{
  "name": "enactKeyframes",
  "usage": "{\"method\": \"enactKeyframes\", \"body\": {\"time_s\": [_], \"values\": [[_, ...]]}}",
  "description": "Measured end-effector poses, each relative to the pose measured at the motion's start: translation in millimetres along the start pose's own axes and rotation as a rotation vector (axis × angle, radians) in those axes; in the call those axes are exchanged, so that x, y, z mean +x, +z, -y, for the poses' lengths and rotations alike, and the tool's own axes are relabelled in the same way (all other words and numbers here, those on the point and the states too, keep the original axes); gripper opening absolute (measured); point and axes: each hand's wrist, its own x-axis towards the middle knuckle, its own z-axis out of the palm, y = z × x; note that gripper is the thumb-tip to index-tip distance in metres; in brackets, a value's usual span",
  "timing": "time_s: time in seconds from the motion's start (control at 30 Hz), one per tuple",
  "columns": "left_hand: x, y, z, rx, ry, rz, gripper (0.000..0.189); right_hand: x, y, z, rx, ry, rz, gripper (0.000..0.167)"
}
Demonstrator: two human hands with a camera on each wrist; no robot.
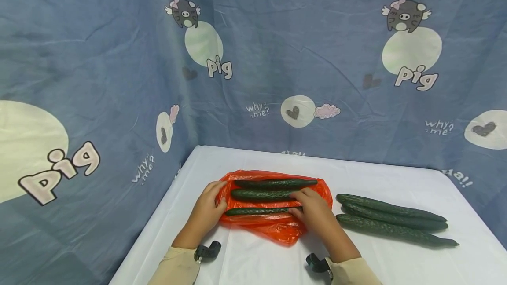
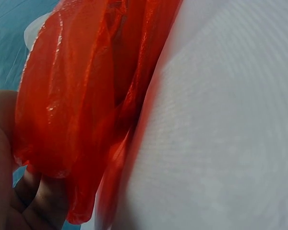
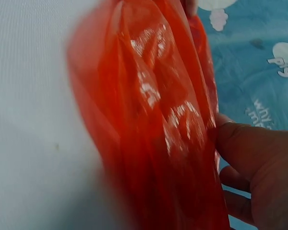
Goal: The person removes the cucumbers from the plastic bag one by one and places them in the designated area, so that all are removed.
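A thin red plastic bag (image 1: 277, 230) lies spread on the table, its near side crumpled. Three dark green cucumbers lie side by side on the red plastic: a far one (image 1: 273, 184), a middle one (image 1: 257, 195) and a near one (image 1: 257, 211). At their left ends is my left hand (image 1: 207, 203), thumb and forefinger spread apart and touching the bag's edge. My right hand (image 1: 317, 210) reaches over the right part of the bag, fingertips on the middle cucumber and thumb on the near one. In both wrist views the bag hides the cucumbers and some of the fingers.
Three more cucumbers (image 1: 396, 221) lie together on the right of the white-covered table (image 1: 257, 258). Blue printed cloth (image 1: 317, 56) hangs behind the table and along its left side. A small black device (image 1: 210, 250) is worn on each wrist.
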Motion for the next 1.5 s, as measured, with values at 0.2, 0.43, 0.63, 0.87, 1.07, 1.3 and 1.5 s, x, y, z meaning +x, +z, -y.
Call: {"method": "enactKeyframes", "body": {"time_s": [0.2, 0.43, 0.63, 0.87, 1.07, 1.3, 1.5], "values": [[-1.6, -1.1, 0.6, -0.002, -0.032, 0.023, 0.054, 2.9, 5.0, 9.0, -0.007, 0.018, 0.06, 0.05], [-0.4, -1.1, 0.7, 0.003, -0.018, 0.01, 0.053, 6.6, 9.5, 15.6, -0.001, 0.021, 0.082, 0.052], [-0.2, -2.1, -0.3, 0.004, 0.0, 0.002, 0.053, 10.4, 18.2, 18.3, -0.017, 0.04, 0.106, 0.054], [0.2, -1.4, 1.4, 0.0, -0.011, 0.001, 0.054, 15.8, 22.3, 24.8, -0.013, 0.04, 0.14, 0.055], [-0.3, 0.0, 1.7, -0.004, -0.016, 0.005, 0.054, 15.7, 25.6, 25.7, -0.024, 0.027, 0.176, 0.055], [0.7, -2.3, -0.9, -0.011, -0.021, 0.01, 0.053, 15.2, 27.4, 25.9, -0.022, 0.024, 0.186, 0.056], [-0.3, -2.1, -1.3, -0.019, -0.014, 0.009, 0.053, 12.7, 32.3, 23.9, -0.051, -0.011, 0.159, 0.053]]}}
